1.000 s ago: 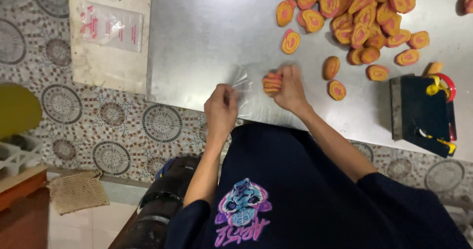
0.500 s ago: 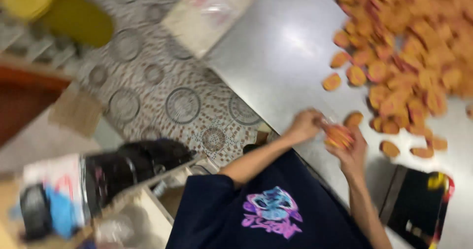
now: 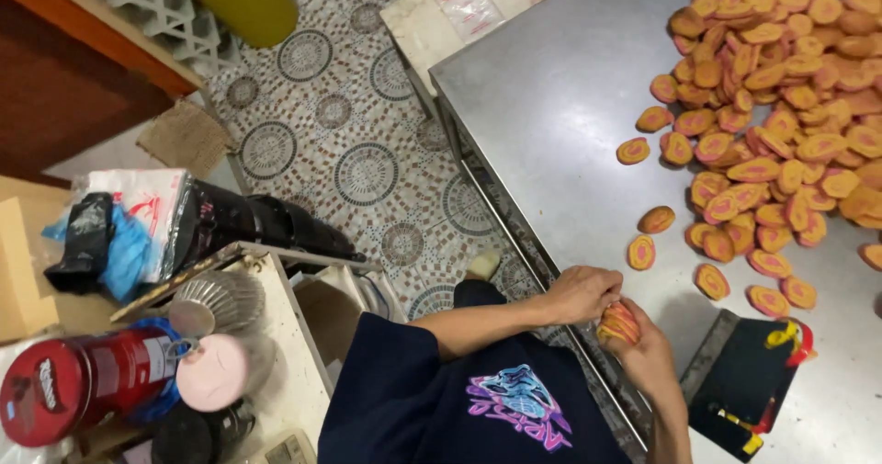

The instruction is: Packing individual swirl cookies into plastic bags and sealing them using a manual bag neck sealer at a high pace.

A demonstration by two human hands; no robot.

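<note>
A shiny grey metal table fills the right side; a big pile of orange and pink oval cookies lies on it, with a few loose ones at the pile's near edge; a flat black device with red and yellow parts sits near the table's front edge.

Smooth brushed-metal table

Stacking cookies at the steel table

My left hand and right hand clasp a small stack of cookies at the steel table's near edge; the cookie pile lies farther across it.
</note>
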